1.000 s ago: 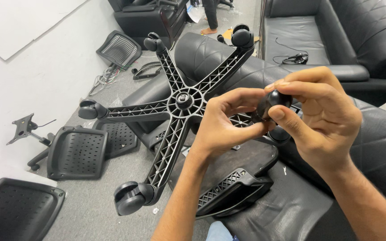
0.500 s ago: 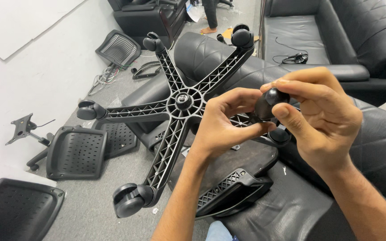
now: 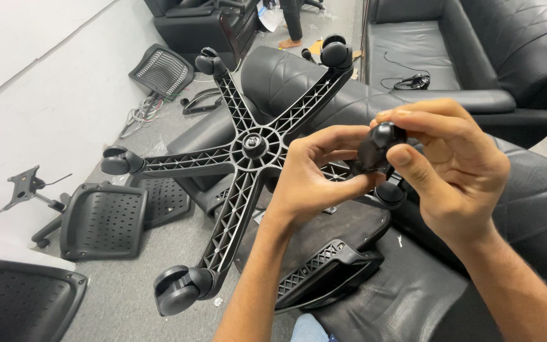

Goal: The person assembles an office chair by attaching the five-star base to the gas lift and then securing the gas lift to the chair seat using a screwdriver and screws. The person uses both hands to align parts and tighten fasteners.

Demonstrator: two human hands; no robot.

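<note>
Head view: a black caster wheel is pinched between the thumb and fingers of the right hand and is also gripped by the fingertips of the left hand. It is held above the last arm of the black star-shaped chair base. Its long side is tilted, with the round end up and right and the narrow end down and left.

Just the one head cam, looking steeply down from close up.

It faces forward and down over both forearms, which come in from 6 o'clock; the hands fill the centre-right, the star-shaped chair base sits around 10 o'clock, and the floor runs toward 12.
</note>
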